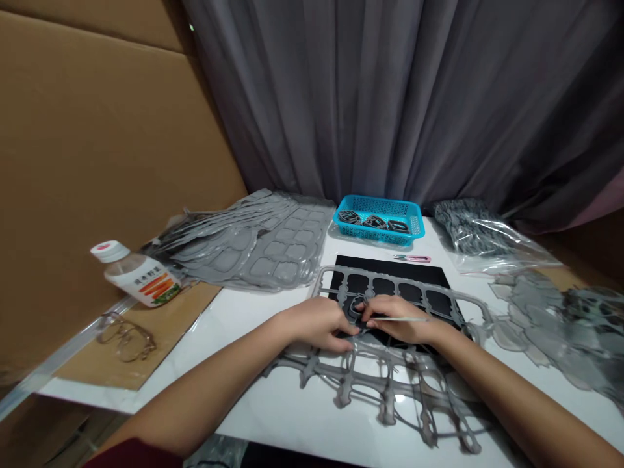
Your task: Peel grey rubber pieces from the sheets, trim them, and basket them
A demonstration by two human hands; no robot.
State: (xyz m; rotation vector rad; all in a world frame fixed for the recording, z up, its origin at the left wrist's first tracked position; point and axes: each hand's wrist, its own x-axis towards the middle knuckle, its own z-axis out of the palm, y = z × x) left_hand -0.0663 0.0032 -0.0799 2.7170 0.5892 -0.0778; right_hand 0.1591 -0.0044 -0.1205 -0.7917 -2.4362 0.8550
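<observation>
A grey rubbery sheet with rows of cut-out frames (422, 292) lies partly on a black mat (441, 266) in front of me. My right hand (394, 317) is closed around a thin, pale, pen-like tool (402, 319); its tip is hidden by the fingers. Close to those fingertips is a small dark ring-shaped piece (357, 305). From the left, my left hand (324, 324) rests on the sheet, thumb and forefinger apart. Nearer to me, loose strips of the grey sheet (385, 383) spread over the white table.
A blue basket (380, 235) with several dark pieces stands behind the mat, near a pink-handled cutter (413, 259). Stacked grey sheets (277, 250), a bottle (143, 276) and eyeglasses (127, 338) are left. A plastic bag (480, 234) and grey scraps (536, 318) lie right.
</observation>
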